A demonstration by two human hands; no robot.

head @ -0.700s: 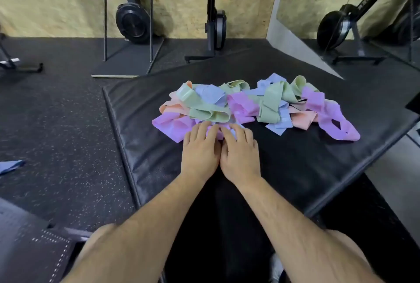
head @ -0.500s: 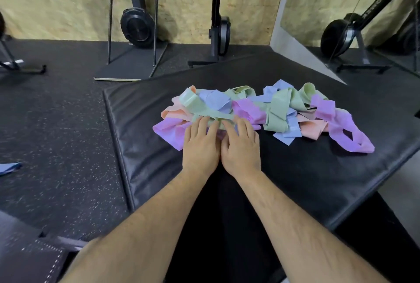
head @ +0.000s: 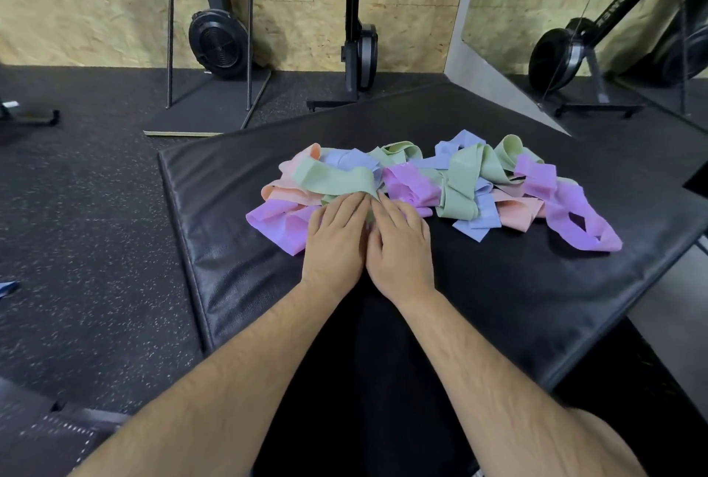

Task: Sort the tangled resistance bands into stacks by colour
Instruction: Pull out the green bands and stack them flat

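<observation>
Tangled bands point(head: 459, 185) heaped mid-mat point(head: 230, 246), no colour stacks yet. Left hand point(head: 335, 242) and right hand point(head: 400, 250) side by side at the pile's 8 o'clock edge, fingers straight, flat on green band point(head: 333, 179) at their 12. Likely pinning it to start untangling.

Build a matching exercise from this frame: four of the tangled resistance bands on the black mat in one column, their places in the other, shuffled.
Things
1. wide pale green elastic band
2. purple elastic band with an open loop
3. flat light blue elastic band end
4. folded peach elastic band

Places
A. far right end of the pile
B. left side, behind another purple band
C. directly beyond the left hand and right hand
D. near edge, sticking out from under a green fold

Pairs: 1-C, 2-A, 3-D, 4-B
</observation>
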